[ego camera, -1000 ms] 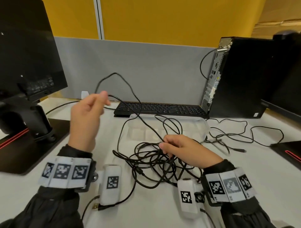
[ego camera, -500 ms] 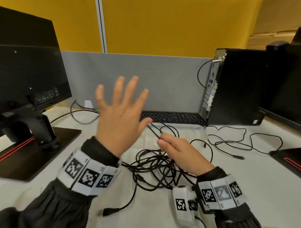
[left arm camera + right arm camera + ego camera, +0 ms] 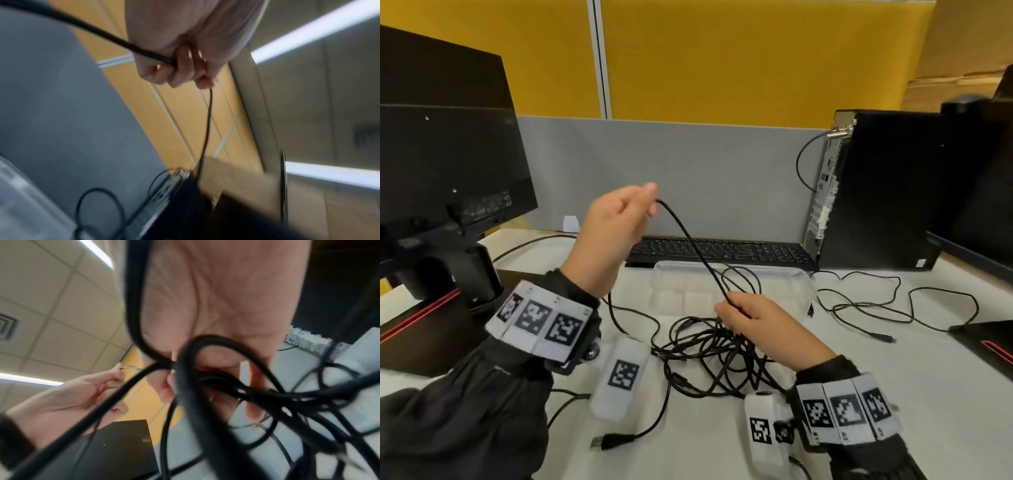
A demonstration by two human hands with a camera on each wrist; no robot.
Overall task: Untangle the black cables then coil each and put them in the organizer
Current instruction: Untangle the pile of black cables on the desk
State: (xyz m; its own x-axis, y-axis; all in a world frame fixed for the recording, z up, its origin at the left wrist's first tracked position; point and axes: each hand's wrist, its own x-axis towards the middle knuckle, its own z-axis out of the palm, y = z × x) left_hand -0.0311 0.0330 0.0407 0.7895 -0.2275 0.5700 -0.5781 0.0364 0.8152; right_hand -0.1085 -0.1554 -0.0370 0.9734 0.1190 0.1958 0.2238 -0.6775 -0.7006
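My left hand raised at ten o'clock, fingers curled round one black cable, my right hand pinching the cable tangle mid-desk, clear organizer just beyond at twelve o'clock, before the keyboard.

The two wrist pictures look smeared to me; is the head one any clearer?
Head view: mostly sharp, the cable and keyboard crisp, the left hand slightly soft, edges bowed by the wide lens. Left wrist view: motion blur streaks the background. Right wrist view: the right hand and tangle sit too close, out of focus.
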